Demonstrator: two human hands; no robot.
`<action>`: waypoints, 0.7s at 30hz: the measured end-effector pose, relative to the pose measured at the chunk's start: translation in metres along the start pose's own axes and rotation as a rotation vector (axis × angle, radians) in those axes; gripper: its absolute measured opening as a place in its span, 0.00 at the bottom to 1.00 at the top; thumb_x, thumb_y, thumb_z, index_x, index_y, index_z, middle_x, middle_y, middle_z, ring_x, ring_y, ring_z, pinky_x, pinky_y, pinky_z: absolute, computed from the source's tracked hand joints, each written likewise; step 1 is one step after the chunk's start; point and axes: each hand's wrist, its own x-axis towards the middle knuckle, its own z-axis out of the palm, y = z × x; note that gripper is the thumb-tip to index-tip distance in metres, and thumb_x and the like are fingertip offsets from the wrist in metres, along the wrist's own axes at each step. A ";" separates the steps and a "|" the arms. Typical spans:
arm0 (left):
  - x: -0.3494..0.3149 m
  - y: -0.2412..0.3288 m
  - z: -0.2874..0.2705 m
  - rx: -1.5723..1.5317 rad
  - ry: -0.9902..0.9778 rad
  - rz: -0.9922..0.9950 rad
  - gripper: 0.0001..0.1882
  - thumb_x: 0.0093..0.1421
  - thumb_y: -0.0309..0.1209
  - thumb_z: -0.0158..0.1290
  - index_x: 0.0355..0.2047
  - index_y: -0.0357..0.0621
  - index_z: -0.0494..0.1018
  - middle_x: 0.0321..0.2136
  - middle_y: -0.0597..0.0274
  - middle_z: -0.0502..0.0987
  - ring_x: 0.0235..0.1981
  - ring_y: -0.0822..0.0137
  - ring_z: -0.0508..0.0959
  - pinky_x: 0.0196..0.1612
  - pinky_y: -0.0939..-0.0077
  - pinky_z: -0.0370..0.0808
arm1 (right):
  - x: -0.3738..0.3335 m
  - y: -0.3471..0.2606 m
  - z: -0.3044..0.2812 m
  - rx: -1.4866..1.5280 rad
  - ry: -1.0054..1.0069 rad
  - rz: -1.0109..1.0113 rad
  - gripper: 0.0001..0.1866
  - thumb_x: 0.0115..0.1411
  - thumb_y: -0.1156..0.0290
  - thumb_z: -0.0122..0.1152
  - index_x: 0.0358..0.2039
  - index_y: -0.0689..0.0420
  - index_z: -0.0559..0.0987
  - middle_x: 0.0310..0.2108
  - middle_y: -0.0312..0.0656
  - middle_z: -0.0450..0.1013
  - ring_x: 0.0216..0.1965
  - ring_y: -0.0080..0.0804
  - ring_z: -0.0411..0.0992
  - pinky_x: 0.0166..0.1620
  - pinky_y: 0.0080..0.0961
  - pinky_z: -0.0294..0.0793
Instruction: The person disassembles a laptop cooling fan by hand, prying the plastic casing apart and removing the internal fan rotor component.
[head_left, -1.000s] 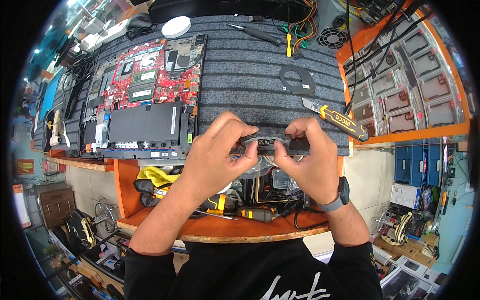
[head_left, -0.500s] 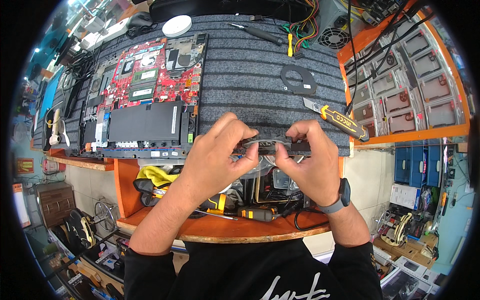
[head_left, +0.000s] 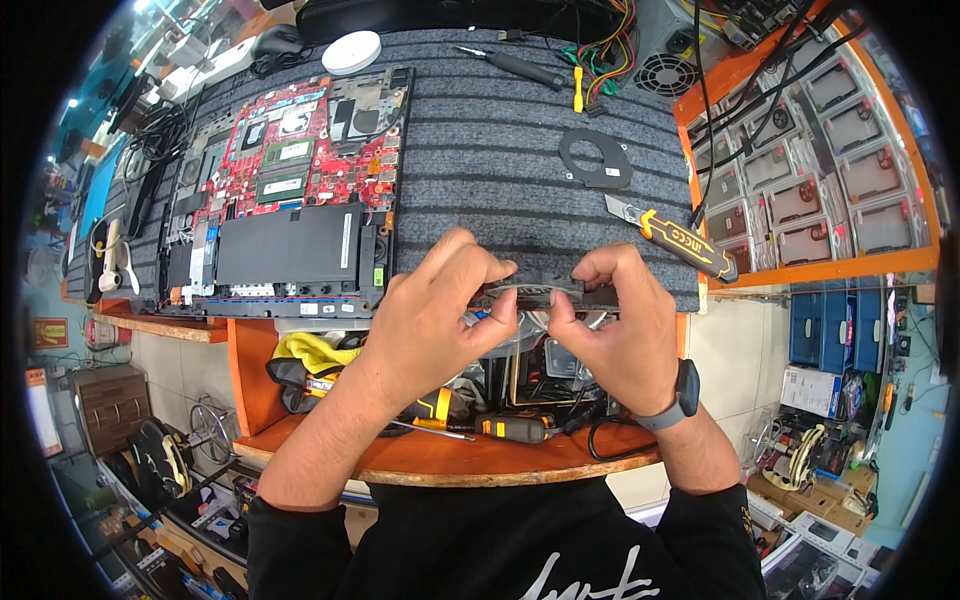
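My left hand (head_left: 452, 300) and my right hand (head_left: 630, 315) pinch a dark laptop cooling fan (head_left: 538, 297) between thumbs and forefingers, at the near edge of the mat. It is seen almost edge-on, with a grey curved rim and fine blades showing; my fingers cover both its ends. Beyond my right hand lies a flat black fan cover (head_left: 612, 176) with a round hole. A yellow and black utility knife (head_left: 680, 243), blade out, rests beside that hand. Left of my hands sits an opened laptop base (head_left: 290, 250) with a red circuit board and black battery.
The grey striped mat (head_left: 480, 190) covers the bench. A screwdriver (head_left: 520, 68), a white round lid (head_left: 352, 52) and coloured power cables (head_left: 610, 60) lie at the back. Clear drawers (head_left: 800, 190) stand on the right. An orange shelf (head_left: 500, 462) below holds tools.
The fan has tilted slightly, so its grey rim looks flatter and more of its blades show. Both hands keep their pinch in nearly the same place.
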 end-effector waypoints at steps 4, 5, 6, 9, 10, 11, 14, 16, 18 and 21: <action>-0.001 0.000 0.001 0.008 0.000 -0.001 0.13 0.52 0.20 0.63 0.36 0.36 0.71 0.30 0.56 0.73 0.35 0.63 0.83 0.37 0.73 0.86 | -0.001 -0.001 0.001 0.002 0.002 0.008 0.18 0.49 0.76 0.72 0.36 0.57 0.71 0.29 0.41 0.73 0.30 0.36 0.76 0.33 0.30 0.77; -0.001 0.000 0.001 0.010 0.000 0.002 0.13 0.52 0.20 0.63 0.36 0.36 0.71 0.30 0.56 0.72 0.35 0.63 0.83 0.37 0.73 0.86 | -0.001 -0.001 0.001 0.000 0.003 0.011 0.18 0.49 0.76 0.72 0.36 0.57 0.71 0.29 0.41 0.73 0.29 0.36 0.76 0.32 0.30 0.77; -0.001 0.000 0.001 0.011 0.000 0.004 0.13 0.52 0.20 0.63 0.36 0.36 0.71 0.30 0.56 0.72 0.35 0.63 0.83 0.36 0.73 0.86 | -0.001 -0.001 0.001 -0.002 0.003 0.010 0.18 0.49 0.76 0.72 0.36 0.57 0.71 0.29 0.41 0.73 0.29 0.36 0.76 0.32 0.30 0.77; -0.001 0.001 0.000 0.017 -0.003 0.001 0.13 0.52 0.20 0.63 0.36 0.36 0.71 0.30 0.56 0.72 0.35 0.62 0.84 0.36 0.73 0.86 | -0.001 -0.001 0.001 -0.003 0.005 0.006 0.18 0.48 0.76 0.72 0.36 0.57 0.71 0.29 0.41 0.73 0.29 0.36 0.76 0.32 0.30 0.77; -0.001 0.001 0.000 0.015 -0.001 0.003 0.13 0.52 0.20 0.63 0.36 0.36 0.71 0.30 0.56 0.72 0.35 0.62 0.83 0.36 0.73 0.86 | -0.001 -0.001 0.001 -0.002 0.005 0.005 0.18 0.48 0.76 0.72 0.36 0.57 0.71 0.29 0.41 0.73 0.29 0.36 0.76 0.32 0.30 0.77; -0.001 0.000 0.001 0.013 0.001 0.005 0.13 0.52 0.20 0.63 0.36 0.36 0.71 0.30 0.55 0.72 0.34 0.62 0.83 0.36 0.73 0.86 | -0.001 -0.001 0.001 -0.001 0.006 0.004 0.18 0.48 0.76 0.72 0.36 0.57 0.71 0.28 0.41 0.73 0.29 0.36 0.76 0.32 0.30 0.77; -0.001 0.001 0.001 0.018 0.000 0.007 0.13 0.52 0.20 0.63 0.35 0.36 0.71 0.30 0.55 0.72 0.32 0.63 0.82 0.34 0.73 0.86 | -0.002 -0.001 0.001 0.004 0.006 0.009 0.18 0.48 0.76 0.72 0.36 0.58 0.71 0.29 0.41 0.73 0.29 0.37 0.76 0.32 0.30 0.77; -0.001 0.002 0.001 0.025 0.000 0.011 0.14 0.52 0.20 0.63 0.36 0.36 0.71 0.30 0.55 0.73 0.31 0.63 0.82 0.34 0.73 0.86 | -0.002 -0.001 0.001 0.002 0.007 -0.001 0.18 0.48 0.76 0.72 0.36 0.57 0.71 0.29 0.41 0.73 0.29 0.37 0.76 0.32 0.31 0.77; -0.001 0.001 0.001 0.031 0.001 0.021 0.14 0.51 0.20 0.63 0.37 0.36 0.71 0.30 0.55 0.73 0.30 0.64 0.81 0.33 0.73 0.85 | -0.001 -0.001 0.001 -0.009 0.011 -0.010 0.18 0.48 0.76 0.72 0.36 0.57 0.71 0.29 0.41 0.73 0.30 0.38 0.76 0.33 0.32 0.77; 0.000 -0.002 0.003 0.018 0.036 0.011 0.16 0.51 0.20 0.64 0.38 0.36 0.72 0.30 0.55 0.73 0.30 0.64 0.81 0.33 0.74 0.85 | 0.002 -0.001 -0.001 -0.053 0.014 -0.033 0.19 0.48 0.76 0.73 0.38 0.56 0.72 0.30 0.41 0.74 0.32 0.38 0.76 0.37 0.32 0.76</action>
